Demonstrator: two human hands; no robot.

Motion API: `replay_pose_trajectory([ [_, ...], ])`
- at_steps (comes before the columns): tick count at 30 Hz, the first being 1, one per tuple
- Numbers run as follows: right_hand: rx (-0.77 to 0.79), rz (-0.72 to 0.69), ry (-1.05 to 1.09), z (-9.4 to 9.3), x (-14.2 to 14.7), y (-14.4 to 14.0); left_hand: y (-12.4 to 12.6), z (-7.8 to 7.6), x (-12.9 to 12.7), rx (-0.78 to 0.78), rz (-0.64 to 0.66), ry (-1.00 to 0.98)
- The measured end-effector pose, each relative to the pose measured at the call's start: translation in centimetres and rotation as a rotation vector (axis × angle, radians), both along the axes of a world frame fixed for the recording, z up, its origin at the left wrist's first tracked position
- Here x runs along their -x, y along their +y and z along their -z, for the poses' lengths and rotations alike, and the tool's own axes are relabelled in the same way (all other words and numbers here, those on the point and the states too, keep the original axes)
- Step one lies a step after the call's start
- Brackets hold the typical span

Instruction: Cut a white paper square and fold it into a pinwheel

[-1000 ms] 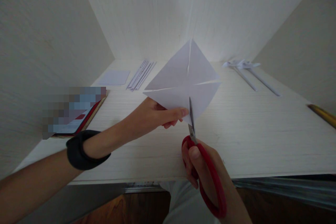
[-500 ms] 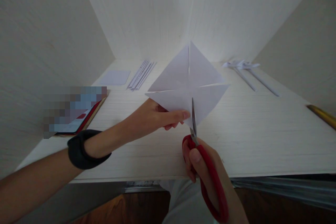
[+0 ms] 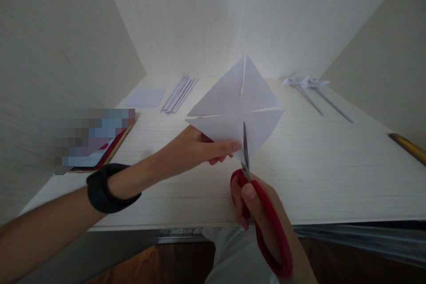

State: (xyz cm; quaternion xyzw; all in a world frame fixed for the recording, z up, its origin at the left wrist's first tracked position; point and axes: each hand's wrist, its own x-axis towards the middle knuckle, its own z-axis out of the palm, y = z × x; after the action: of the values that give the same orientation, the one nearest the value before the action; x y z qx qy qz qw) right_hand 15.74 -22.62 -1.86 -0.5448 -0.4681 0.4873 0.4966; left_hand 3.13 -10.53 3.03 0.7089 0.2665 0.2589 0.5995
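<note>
A square sheet of white paper [image 3: 229, 102] is held up cornerwise over the table, with slits running inward from its far, left and right corners. My left hand [image 3: 213, 146] pinches its near left edge, thumb on top and fingers underneath. My right hand [image 3: 256, 199] is closed round the red handles of a pair of scissors [image 3: 245, 142]. The blades lie along the near corner of the sheet, one above the paper and the tips pointing at its centre. The lower blade is mostly hidden by the paper.
On the white table [image 3: 333, 173] lie a small stack of paper squares [image 3: 145, 97] and several rolled paper sticks [image 3: 179, 94]. Two paper pinwheels [image 3: 308, 82] on sticks rest at the back right. A partly blurred tablet [image 3: 100, 146] is at the left, a gold object [image 3: 408, 147] at the right edge.
The scissor blades have closed a little at the near corner. The paper has tilted slightly, its right corner shifting left and its far slit leaning right. My left hand has stayed in place.
</note>
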Motion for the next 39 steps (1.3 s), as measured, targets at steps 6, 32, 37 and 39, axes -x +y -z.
replay_pose_trajectory([
  [6,0.009,0.017,-0.018,-0.04,0.04,0.08,0.05,-0.01,-0.11,-0.004,0.006,-0.017],
  [32,0.015,-0.008,-0.004,0.38,-0.01,0.27,-0.03,-0.12,-0.21,0.023,0.004,-0.024],
  [37,0.038,-0.008,0.006,0.52,0.03,0.27,-0.07,-0.06,-0.13,0.026,0.008,-0.046],
  [39,0.046,-0.018,0.014,0.53,0.04,0.27,-0.14,-0.11,-0.09,0.023,0.010,-0.041],
])
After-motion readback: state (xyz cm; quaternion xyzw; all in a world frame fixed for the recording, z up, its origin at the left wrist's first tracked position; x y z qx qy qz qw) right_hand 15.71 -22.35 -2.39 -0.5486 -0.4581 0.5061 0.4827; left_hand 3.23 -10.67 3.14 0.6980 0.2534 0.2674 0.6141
